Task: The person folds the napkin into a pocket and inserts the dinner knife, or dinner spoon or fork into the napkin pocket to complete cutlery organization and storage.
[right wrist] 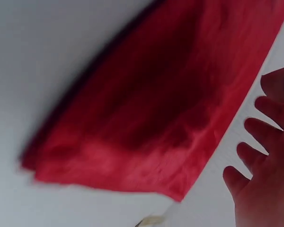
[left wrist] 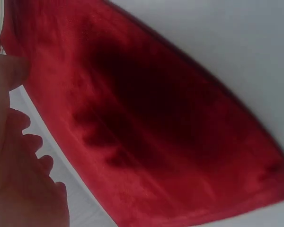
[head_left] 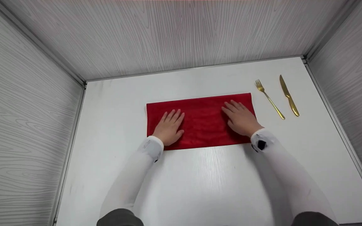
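Note:
A red cloth (head_left: 203, 122), laid out as a long rectangle with what looks like a fold, lies flat on the white table. Over its left part my left hand (head_left: 169, 128) is palm down with fingers extended. My right hand (head_left: 241, 121) is likewise spread over the right part, fingers pointing up and left. Both wrist views show shadows of the hands on the cloth (left wrist: 180, 118) and a gap around the fingers, so whether they touch it is hard to tell. Neither hand grips anything. In the right wrist view the cloth's near corner (right wrist: 173, 187) shows layered edges.
A gold fork (head_left: 269, 100) lies to the right of the cloth, with a gold knife (head_left: 288, 95) beyond it, both slanted. The white table (head_left: 206, 179) is bounded by grey wood-grain panels (head_left: 181, 34) at the back and on both sides.

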A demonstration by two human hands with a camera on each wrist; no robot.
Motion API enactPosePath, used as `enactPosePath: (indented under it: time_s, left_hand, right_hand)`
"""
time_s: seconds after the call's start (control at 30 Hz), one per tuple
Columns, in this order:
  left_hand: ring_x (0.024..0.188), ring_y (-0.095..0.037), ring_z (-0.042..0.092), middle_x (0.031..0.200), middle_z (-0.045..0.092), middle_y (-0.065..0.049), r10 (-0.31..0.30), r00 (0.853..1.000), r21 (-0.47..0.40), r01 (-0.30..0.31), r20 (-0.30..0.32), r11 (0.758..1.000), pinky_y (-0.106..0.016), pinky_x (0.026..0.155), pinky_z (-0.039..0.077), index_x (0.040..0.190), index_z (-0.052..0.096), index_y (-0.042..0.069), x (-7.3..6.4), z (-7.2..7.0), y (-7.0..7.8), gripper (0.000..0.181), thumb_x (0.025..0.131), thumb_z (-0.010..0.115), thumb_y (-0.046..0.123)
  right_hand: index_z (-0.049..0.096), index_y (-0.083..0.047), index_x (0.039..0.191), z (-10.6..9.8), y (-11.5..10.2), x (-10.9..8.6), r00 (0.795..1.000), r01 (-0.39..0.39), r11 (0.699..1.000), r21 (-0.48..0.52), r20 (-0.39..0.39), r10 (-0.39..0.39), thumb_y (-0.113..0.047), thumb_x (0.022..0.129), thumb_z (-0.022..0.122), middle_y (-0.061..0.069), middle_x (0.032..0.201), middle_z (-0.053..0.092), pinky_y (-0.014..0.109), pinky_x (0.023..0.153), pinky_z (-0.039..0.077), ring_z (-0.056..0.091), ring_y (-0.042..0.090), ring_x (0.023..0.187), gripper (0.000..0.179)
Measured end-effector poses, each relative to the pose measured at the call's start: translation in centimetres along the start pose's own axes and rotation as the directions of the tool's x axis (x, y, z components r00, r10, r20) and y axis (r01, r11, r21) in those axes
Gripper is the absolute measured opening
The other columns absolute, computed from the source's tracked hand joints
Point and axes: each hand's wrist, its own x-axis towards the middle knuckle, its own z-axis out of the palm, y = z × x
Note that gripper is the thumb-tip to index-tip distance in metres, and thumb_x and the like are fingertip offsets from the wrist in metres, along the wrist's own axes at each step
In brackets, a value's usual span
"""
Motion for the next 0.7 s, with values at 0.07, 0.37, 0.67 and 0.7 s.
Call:
enactPosePath:
  time_s: [0.07,0.37,0.67,0.7]
  left_hand:
    - [0.166,-0.028,0.000,0.180,0.002,-0.003,-0.012,1.000,0.002,0.012,0.009,1.000,-0.045,0.134,-0.003,0.171,0.004,0.019,1.8,0.2,0.6,0.077,0.111,0.044,0.046]
    - [0.166,-0.024,-0.001,0.179,0.002,-0.002,-0.062,0.996,0.046,0.065,-0.062,0.997,-0.041,0.135,-0.002,0.171,0.005,0.016,7.0,1.0,1.8,0.069,0.115,0.036,0.041]
    - [0.166,-0.023,-0.002,0.180,0.002,-0.002,-0.084,0.996,0.053,0.084,0.007,0.995,-0.042,0.135,-0.001,0.171,0.007,0.018,9.2,1.0,2.9,0.069,0.114,0.034,0.044]
    - [0.166,-0.023,-0.001,0.180,0.002,-0.002,-0.091,0.996,0.056,0.091,0.009,0.994,-0.042,0.135,0.000,0.171,0.007,0.018,9.3,1.0,3.0,0.069,0.114,0.035,0.045]
  right_hand:
    - [0.031,-0.010,0.167,0.3,-0.5,1.4,1.000,0.012,1.000,-0.017,0.016,-0.011,-0.025,0.107,0.051,0.013,0.175,0.024,0.054,0.134,0.011,0.013,0.037,0.164,0.065]
    - [0.021,-0.008,0.169,1.2,-2.9,5.7,0.998,0.062,0.995,-0.081,0.032,-0.060,-0.028,0.108,0.041,0.011,0.177,0.016,0.050,0.134,0.006,0.009,0.034,0.165,0.067]
    - [0.021,-0.005,0.168,1.3,-5.2,8.2,0.995,0.043,0.997,-0.065,0.091,-0.037,-0.028,0.109,0.040,0.013,0.177,0.018,0.048,0.135,0.008,0.012,0.034,0.165,0.065]
    - [0.022,-0.005,0.168,1.3,-5.3,8.4,0.995,0.032,0.998,-0.060,0.098,-0.027,-0.028,0.110,0.040,0.013,0.177,0.018,0.048,0.135,0.008,0.012,0.034,0.165,0.065]
